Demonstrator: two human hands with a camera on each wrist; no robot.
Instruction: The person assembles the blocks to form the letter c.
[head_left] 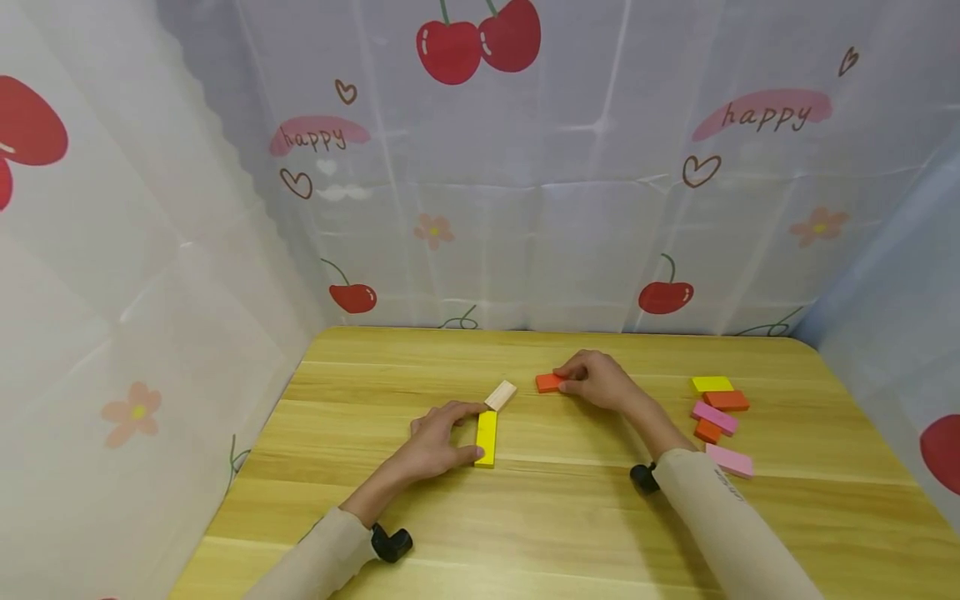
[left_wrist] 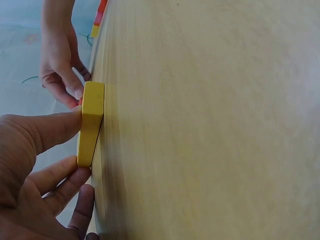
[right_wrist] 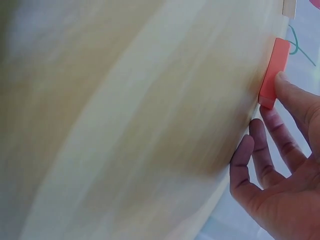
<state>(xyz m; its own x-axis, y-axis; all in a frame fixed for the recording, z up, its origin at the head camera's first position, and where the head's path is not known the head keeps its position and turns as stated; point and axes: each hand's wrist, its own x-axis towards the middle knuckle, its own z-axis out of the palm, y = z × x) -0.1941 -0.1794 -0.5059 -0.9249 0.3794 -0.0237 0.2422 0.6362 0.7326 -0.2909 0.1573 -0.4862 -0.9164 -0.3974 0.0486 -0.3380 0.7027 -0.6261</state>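
My left hand (head_left: 435, 439) holds a yellow block (head_left: 487, 437) lengthwise between thumb and fingers, flat on the table. In the left wrist view the thumb presses one end of this yellow block (left_wrist: 91, 122) while fingertips touch its other end. A plain wooden block (head_left: 501, 395) lies slanted just beyond it, its near end close to the yellow block's far end. Farther right, my right hand (head_left: 597, 381) pinches an orange-red block (head_left: 548, 382) at its right end. The right wrist view shows thumb and fingers on that orange-red block (right_wrist: 274, 75), which touches the table.
At the table's right lies a loose group of blocks: a yellow one (head_left: 712, 384), an orange one (head_left: 726, 401), a pink one (head_left: 714, 417), a small orange one (head_left: 707, 431) and another pink one (head_left: 729, 460). A printed curtain (head_left: 525, 250) hangs behind the wooden table (head_left: 555, 533).
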